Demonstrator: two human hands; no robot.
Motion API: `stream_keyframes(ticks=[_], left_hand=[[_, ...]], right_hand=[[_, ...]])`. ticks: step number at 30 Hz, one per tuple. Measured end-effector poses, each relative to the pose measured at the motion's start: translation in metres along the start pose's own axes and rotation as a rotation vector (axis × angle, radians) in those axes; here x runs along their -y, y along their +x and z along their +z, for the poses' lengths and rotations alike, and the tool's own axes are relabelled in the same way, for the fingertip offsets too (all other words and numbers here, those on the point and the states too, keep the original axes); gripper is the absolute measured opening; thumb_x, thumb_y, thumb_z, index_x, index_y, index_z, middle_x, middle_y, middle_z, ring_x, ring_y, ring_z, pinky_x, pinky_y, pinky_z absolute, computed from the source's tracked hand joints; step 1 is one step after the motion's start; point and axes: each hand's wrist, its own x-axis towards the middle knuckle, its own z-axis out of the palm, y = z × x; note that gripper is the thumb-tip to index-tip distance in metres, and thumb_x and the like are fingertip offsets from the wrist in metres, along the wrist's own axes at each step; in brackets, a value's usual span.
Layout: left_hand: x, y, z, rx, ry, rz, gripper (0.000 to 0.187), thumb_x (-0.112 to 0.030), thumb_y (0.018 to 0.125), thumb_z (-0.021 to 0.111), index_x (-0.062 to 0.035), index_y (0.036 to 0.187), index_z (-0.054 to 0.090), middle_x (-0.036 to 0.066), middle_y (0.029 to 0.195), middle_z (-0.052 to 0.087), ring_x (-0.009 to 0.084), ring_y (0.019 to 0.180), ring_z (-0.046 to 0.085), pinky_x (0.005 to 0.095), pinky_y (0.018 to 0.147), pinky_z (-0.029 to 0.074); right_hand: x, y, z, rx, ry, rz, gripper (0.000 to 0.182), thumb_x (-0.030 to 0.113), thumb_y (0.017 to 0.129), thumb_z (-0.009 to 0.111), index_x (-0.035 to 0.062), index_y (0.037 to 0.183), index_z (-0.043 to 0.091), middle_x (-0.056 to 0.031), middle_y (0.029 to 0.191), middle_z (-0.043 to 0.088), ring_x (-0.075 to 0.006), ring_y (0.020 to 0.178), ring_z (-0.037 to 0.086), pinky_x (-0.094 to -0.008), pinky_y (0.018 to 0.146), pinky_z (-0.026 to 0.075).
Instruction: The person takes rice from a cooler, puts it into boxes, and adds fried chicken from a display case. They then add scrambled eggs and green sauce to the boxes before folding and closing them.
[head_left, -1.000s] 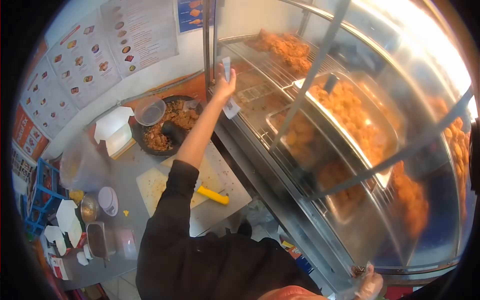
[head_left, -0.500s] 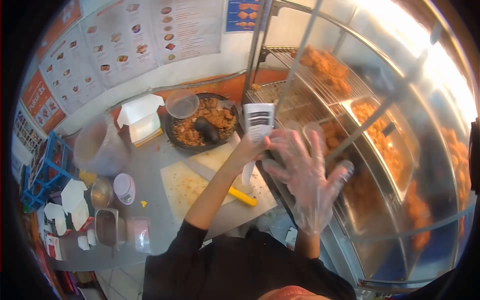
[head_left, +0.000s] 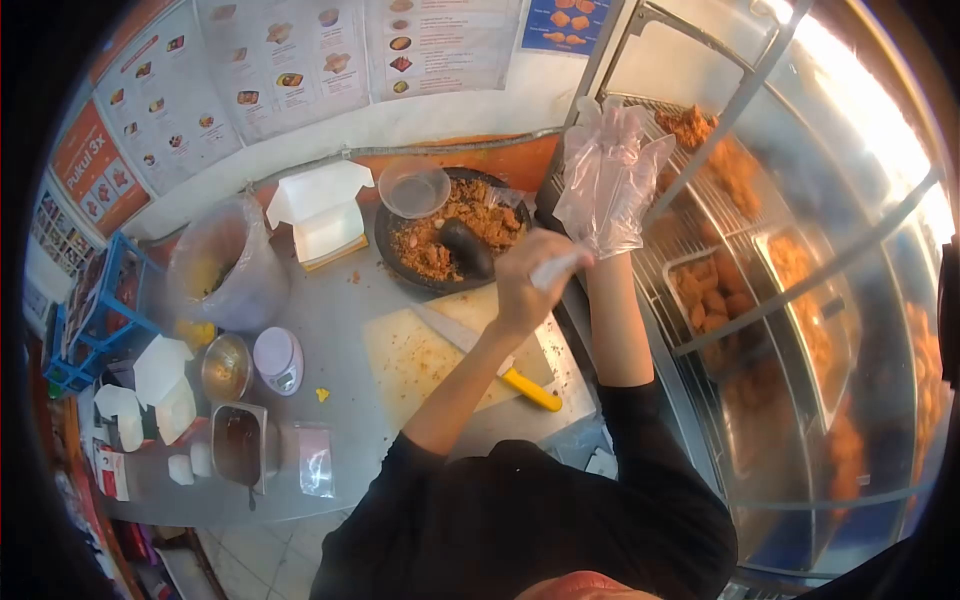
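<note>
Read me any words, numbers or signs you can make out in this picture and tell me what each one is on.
"Pukul 3x" on the orange poster at the left of the wall.
White menu posters with food photos: print too small to read.
Blue poster at top: text unreadable.
White paper in the left hand, by the gloved right hand: no text legible.
Small packets at the counter's left edge: blurred.
</note>
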Motion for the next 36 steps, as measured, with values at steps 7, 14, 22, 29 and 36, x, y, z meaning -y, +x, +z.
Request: stream_keyframes(ticks=[7,14,22,29,36], left_hand=[[0.012,-0.002,-0.003,0.076,0.035,-0.183,0.014,-0.013,0.081,0.075,-0.0048,0.092,0.07,0.009,0.084,0.066,0.0237,0.075,0.064,0.0327,0.065,0.049],[0.032,-0.119,-0.091,0.077,0.145,-0.65,0.021,-0.016,0.084,0.075,-0.0017,0.098,0.07,0.009,0.085,0.068,0.0185,0.075,0.065,0.0307,0.069,0.05],[0.003,-0.214,-0.167,-0.387,0.16,-0.993,0.022,-0.019,0.09,0.071,-0.0005,0.101,0.07,0.003,0.088,0.069,0.0082,0.072,0.061,0.024,0.065,0.049],[0.057,-0.137,-0.167,-0.225,0.582,-0.693,0.025,-0.021,0.087,0.07,-0.0028,0.104,0.069,0.012,0.095,0.069,0.0265,0.083,0.067,0.0371,0.074,0.051],[0.116,-0.051,-0.074,0.331,0.791,-0.805,0.027,-0.028,0.087,0.067,-0.0126,0.108,0.07,0.012,0.094,0.069,0.0342,0.084,0.066,0.0425,0.072,0.051]], right_hand=[[0.064,0.088,-0.066,-0.07,-1.901,-0.161,0.081,0.061,0.094,0.046,0.0048,0.15,0.031,-0.0195,0.152,0.036,-0.033,0.141,0.031,-0.0463,0.115,0.021],[0.066,0.076,-0.066,-0.553,-2.608,-0.484,0.089,0.06,0.079,0.063,0.016,0.149,0.032,-0.0155,0.15,0.031,-0.0374,0.139,0.026,-0.0591,0.112,0.016],[0.067,0.196,-0.126,-0.671,-2.437,-0.002,0.052,0.051,0.084,0.064,0.0133,0.119,0.059,-0.0148,0.114,0.065,-0.0268,0.104,0.064,-0.0423,0.089,0.05],[0.072,0.152,-0.084,-0.526,-2.418,-0.632,0.038,0.042,0.077,0.072,0.0176,0.105,0.065,-0.0091,0.106,0.064,-0.0245,0.097,0.063,-0.0408,0.081,0.054],[-0.047,0.017,-0.056,0.708,-2.09,0.269,0.018,0.019,0.07,0.073,0.0192,0.088,0.077,-0.0098,0.086,0.073,-0.024,0.086,0.069,-0.0352,0.083,0.055]])
